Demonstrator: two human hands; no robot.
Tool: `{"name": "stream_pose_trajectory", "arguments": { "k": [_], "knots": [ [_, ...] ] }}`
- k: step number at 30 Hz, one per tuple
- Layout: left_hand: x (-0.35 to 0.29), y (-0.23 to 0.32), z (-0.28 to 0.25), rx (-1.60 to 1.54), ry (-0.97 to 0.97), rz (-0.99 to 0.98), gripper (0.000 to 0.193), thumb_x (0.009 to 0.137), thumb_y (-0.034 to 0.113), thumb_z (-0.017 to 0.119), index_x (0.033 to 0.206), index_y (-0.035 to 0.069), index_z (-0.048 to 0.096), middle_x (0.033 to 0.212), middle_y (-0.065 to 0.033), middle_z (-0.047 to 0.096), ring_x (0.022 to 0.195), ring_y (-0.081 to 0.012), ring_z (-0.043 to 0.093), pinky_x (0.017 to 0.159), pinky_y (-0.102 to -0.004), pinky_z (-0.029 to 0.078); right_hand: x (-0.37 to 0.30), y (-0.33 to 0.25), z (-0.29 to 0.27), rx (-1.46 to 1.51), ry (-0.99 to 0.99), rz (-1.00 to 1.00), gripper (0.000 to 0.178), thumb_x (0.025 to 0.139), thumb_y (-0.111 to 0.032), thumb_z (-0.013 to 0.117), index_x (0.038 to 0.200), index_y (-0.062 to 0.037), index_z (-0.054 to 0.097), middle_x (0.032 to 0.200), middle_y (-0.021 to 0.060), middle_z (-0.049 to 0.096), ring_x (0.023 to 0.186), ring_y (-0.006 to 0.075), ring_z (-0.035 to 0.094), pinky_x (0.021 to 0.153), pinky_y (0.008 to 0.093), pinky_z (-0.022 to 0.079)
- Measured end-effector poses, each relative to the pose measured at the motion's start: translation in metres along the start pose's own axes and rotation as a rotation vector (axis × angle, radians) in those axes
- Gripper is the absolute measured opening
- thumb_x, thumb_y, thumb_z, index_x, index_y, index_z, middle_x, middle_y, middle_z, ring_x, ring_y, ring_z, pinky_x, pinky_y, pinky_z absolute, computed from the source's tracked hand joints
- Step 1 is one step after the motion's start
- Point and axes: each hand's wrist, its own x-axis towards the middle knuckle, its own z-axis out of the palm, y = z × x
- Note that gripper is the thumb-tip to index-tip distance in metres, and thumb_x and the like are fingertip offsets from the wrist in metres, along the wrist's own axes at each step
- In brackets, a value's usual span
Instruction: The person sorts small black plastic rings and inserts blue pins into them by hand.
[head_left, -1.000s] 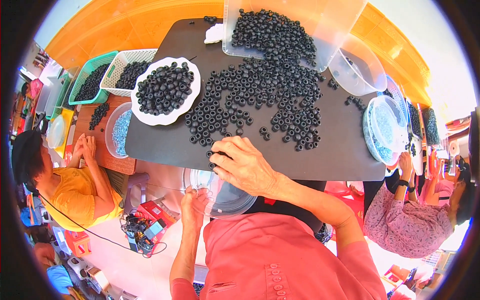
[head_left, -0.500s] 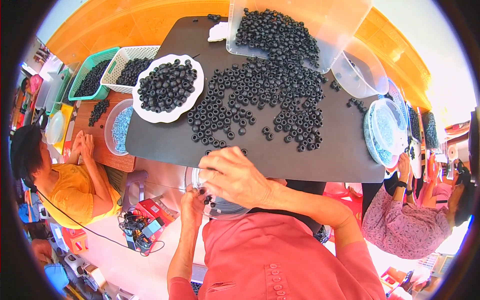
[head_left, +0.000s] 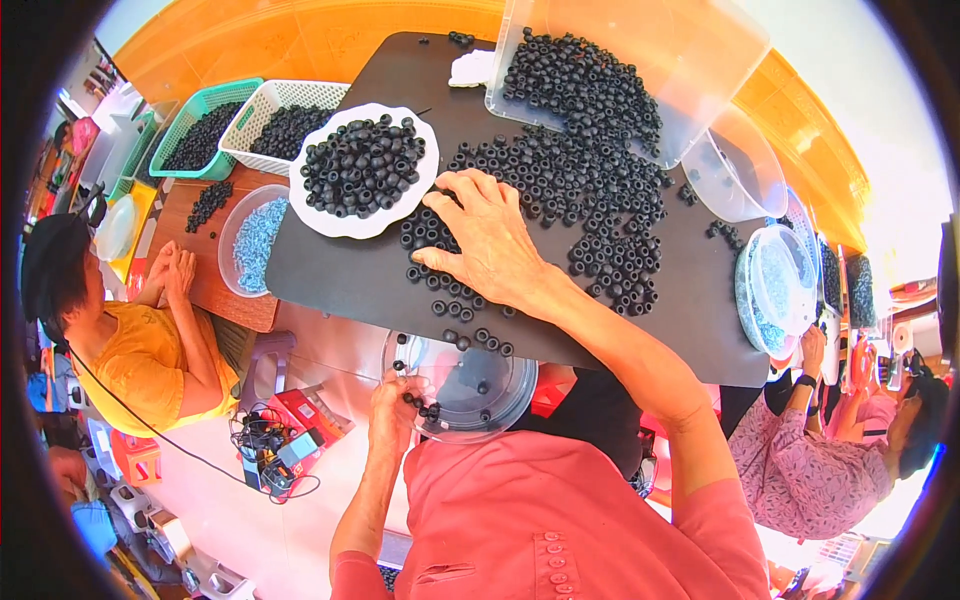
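My right hand (head_left: 487, 240) reaches over the dark table, fingers spread, palm down, on the near left part of a pile of small black ring-shaped pieces (head_left: 600, 200). Below the table's near edge, my left hand (head_left: 392, 408) is closed at the left side of a clear round plastic bowl (head_left: 480, 375). Black pieces show right at its fingertips, and a few more lie about the bowl. Beside my right hand stands a white scalloped plate (head_left: 430, 190) heaped with the same pieces.
A large clear bin (head_left: 690, 80) lies tipped, spilling pieces onto the table (head_left: 340, 270). Another clear tub (head_left: 735, 180) stands to its right. Tubs of blue bits (head_left: 258, 245) sit at both sides. Baskets (head_left: 205, 165) hold black pieces. People work left (head_left: 150, 360) and right (head_left: 800, 450).
My right hand has left my left hand and moved up onto the black pile, its fingers spreading. The bowl and the loose pieces in it now show more fully.
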Motion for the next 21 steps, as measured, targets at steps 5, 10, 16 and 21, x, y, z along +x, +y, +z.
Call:
{"name": "stream_pose_trajectory", "arguments": {
  "k": [5, 10, 16, 21],
  "knots": [
    [0.002, -0.002, -0.004, -0.023, 0.001, 0.001, 0.015, 0.087, 0.019, 0.055, 0.093, 0.007, 0.049, 0.095, -0.0133, 0.064, 0.087, -0.0254, 0.063, 0.075, -0.0392, 0.052, -0.001, 0.004, 0.001, 0.004, -0.008, -0.029, 0.054, 0.078, -0.038, 0.072, 0.116, -0.0026, 0.059, 0.125, 0.0143, 0.051, 0.122, 0.0320, 0.042, 0.100, 0.0485, 0.032],
    [0.000, 0.000, -0.003, -0.008, -0.016, 0.003, 0.020, 0.087, 0.020, 0.055, 0.099, 0.004, 0.051, 0.095, -0.0136, 0.064, 0.087, -0.0245, 0.063, 0.075, -0.0388, 0.052, -0.006, -0.003, 0.003, 0.002, -0.017, -0.047, 0.054, 0.078, -0.038, 0.072, 0.115, -0.0012, 0.058, 0.122, 0.0138, 0.052, 0.122, 0.0314, 0.042, 0.099, 0.0477, 0.032],
    [-0.001, -0.002, -0.004, -0.028, -0.031, 0.011, 0.020, 0.088, 0.020, 0.055, 0.100, 0.005, 0.050, 0.095, -0.0139, 0.064, 0.087, -0.0248, 0.063, 0.076, -0.0391, 0.052, 0.000, -0.023, 0.020, -0.086, 0.038, 0.048, 0.066, 0.075, -0.039, 0.074, 0.114, 0.0102, 0.054, 0.117, 0.0183, 0.053, 0.119, 0.0329, 0.042, 0.098, 0.0466, 0.033],
    [-0.002, -0.001, -0.007, -0.027, -0.044, -0.002, 0.015, 0.088, 0.019, 0.055, 0.095, 0.008, 0.047, 0.095, -0.0141, 0.064, 0.087, -0.0253, 0.062, 0.075, -0.0394, 0.052, 0.004, -0.032, 0.029, -0.129, 0.101, 0.066, 0.062, 0.078, -0.037, 0.072, 0.112, 0.0116, 0.055, 0.113, 0.0208, 0.055, 0.118, 0.0351, 0.044, 0.098, 0.0478, 0.033]
  ]
}}
